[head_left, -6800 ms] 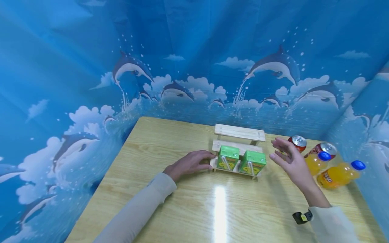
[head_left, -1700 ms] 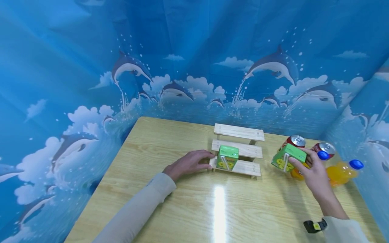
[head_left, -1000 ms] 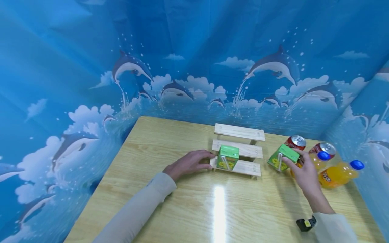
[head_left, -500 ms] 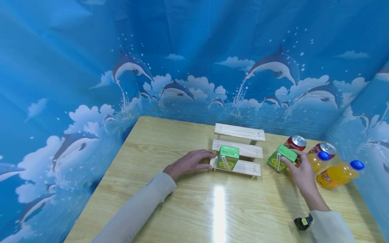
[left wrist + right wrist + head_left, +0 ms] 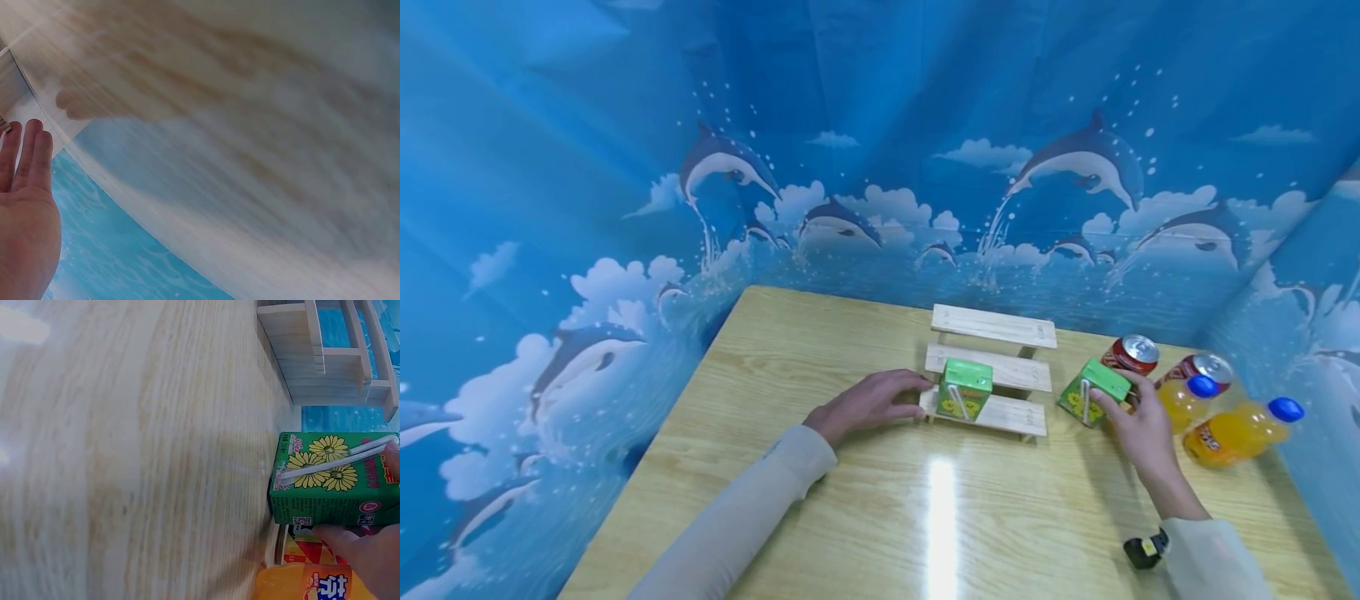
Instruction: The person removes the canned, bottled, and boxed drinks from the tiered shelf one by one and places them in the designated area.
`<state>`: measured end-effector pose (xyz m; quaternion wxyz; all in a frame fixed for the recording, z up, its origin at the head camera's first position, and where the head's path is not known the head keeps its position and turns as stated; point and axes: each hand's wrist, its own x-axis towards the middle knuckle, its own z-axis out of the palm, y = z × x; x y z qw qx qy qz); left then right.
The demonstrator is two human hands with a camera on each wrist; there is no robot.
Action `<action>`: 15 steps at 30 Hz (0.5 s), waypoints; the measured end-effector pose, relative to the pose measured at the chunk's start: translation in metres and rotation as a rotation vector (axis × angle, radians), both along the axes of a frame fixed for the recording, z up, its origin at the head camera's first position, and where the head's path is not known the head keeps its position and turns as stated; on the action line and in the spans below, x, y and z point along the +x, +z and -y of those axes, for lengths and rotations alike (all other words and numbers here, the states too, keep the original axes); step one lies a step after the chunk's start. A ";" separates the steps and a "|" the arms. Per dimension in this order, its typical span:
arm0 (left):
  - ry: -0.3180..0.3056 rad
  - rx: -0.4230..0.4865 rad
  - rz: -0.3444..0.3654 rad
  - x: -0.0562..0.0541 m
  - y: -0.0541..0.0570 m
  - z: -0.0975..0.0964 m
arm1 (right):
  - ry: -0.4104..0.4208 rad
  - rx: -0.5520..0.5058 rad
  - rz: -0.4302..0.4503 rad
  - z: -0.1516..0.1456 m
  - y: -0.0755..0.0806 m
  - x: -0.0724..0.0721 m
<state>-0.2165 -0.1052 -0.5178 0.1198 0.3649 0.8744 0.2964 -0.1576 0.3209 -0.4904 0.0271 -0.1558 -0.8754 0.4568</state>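
My right hand grips a green juice box with yellow flowers and a white straw on its front. The thumb lies on the front in the right wrist view, other fingers round the side. This juice box stands upright at the tabletop, right of a small three-tier wooden rack. A second, matching juice box is on the left half of the rack's lowest shelf. My left hand touches the left end of that shelf; its fingers look straight in the left wrist view.
Close behind and beside the right hand are two red soda cans and two orange soda bottles with blue caps. The wooden table ends at a blue dolphin-print backdrop.
The right-hand juice box left the lowest shelf in my right hand. It went out toward the cans, then slightly back left and down to the tabletop. My left hand stayed at the rack.
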 end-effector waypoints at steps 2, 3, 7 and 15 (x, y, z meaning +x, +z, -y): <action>-0.002 0.003 0.002 0.000 0.000 0.000 | 0.005 -0.001 -0.002 -0.001 -0.001 0.000; -0.003 0.004 0.002 0.000 0.000 -0.001 | 0.006 -0.004 -0.001 -0.001 -0.001 0.000; -0.004 0.004 0.004 -0.001 -0.001 -0.001 | 0.010 -0.014 0.009 -0.002 -0.001 0.000; 0.014 -0.004 0.017 0.000 0.000 -0.001 | 0.005 -0.034 -0.011 0.001 0.003 -0.001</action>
